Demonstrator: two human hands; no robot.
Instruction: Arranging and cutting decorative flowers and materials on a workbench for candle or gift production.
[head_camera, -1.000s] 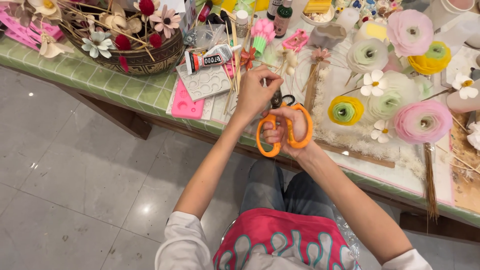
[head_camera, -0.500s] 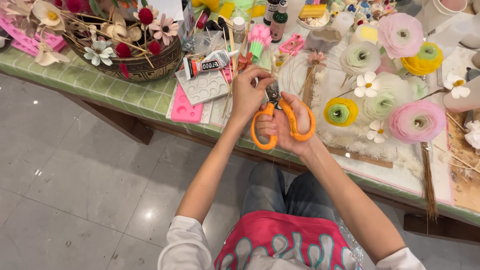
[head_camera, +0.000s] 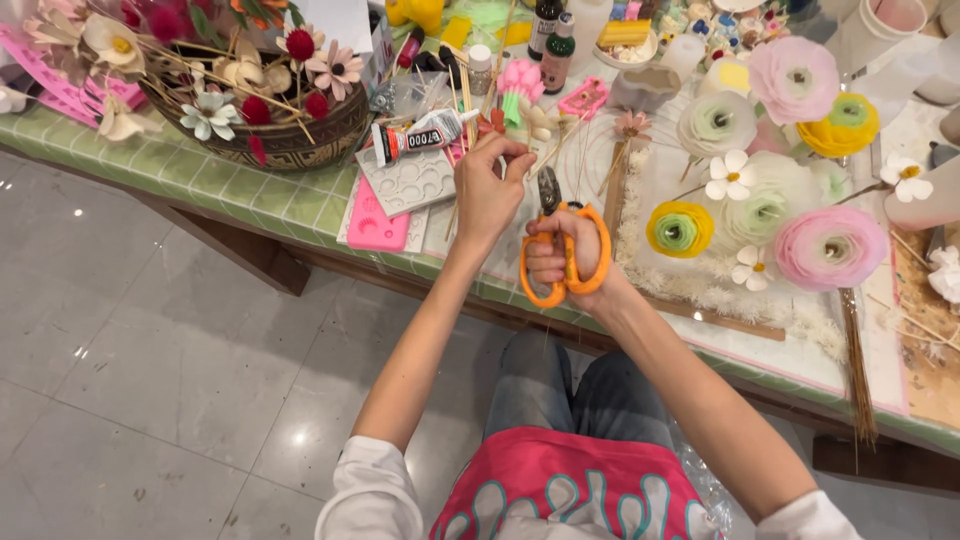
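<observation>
Orange-handled scissors (head_camera: 563, 250) with thin stem, centre of frame, above the green tabletop (head_camera: 250, 195) edge.
Right hand (head_camera: 568, 262) closed its grip through the handles, blades pointing up; left hand (head_camera: 487, 190) pinched a thin stem, hard to see, beside the blades. Best practice, by judgement: hold stem taut, cut squarely, fingertips clear. Glue tube (head_camera: 420, 135) and basket of flowers (head_camera: 260, 120) lay upper left.

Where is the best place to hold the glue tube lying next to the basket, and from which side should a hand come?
Grip the glue tube around its middle, coming from above. It lies flat on the table, cap end toward the basket, with its long sides showing, so fingers can likely close across the body. The near side is more open; the left hand is close, while the right hand holds the scissors.
</observation>
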